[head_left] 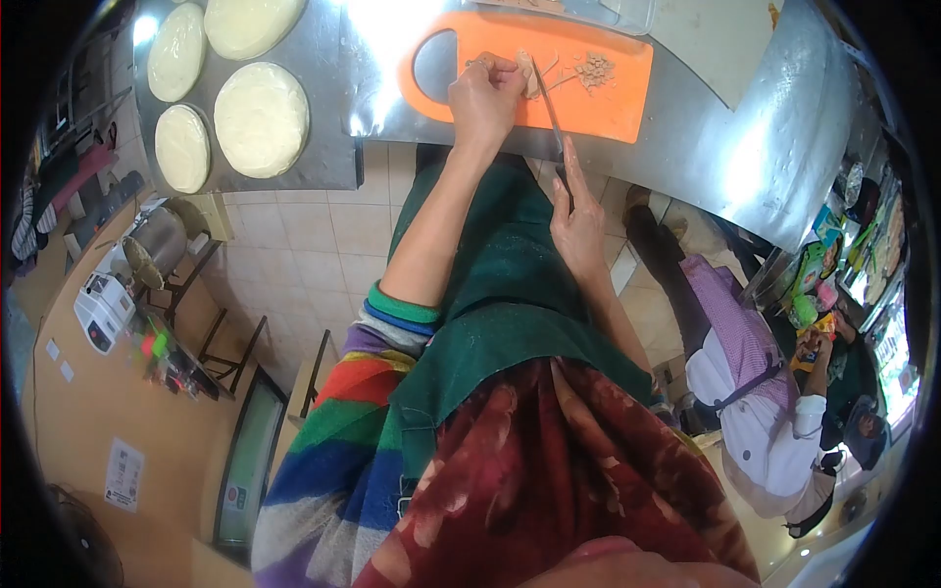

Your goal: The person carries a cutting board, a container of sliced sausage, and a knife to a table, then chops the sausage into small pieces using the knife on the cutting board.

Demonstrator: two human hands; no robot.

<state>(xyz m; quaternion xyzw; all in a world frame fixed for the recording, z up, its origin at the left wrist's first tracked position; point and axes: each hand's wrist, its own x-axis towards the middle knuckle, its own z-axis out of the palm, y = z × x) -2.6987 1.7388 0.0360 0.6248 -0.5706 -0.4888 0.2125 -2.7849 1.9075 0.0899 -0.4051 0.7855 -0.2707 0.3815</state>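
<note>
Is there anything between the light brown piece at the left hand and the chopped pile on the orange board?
Yes. The knife in the right hand has its blade beside the light brown piece at the left hand, on the side toward the chopped pile.

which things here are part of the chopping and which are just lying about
In the chopping:
- left hand, at the tan piece
- right hand, holding the knife
- orange board
- chopped bits

Apparently just lying about:
- pale rounds
- white machine
- clear container, though its role is unclear
</note>
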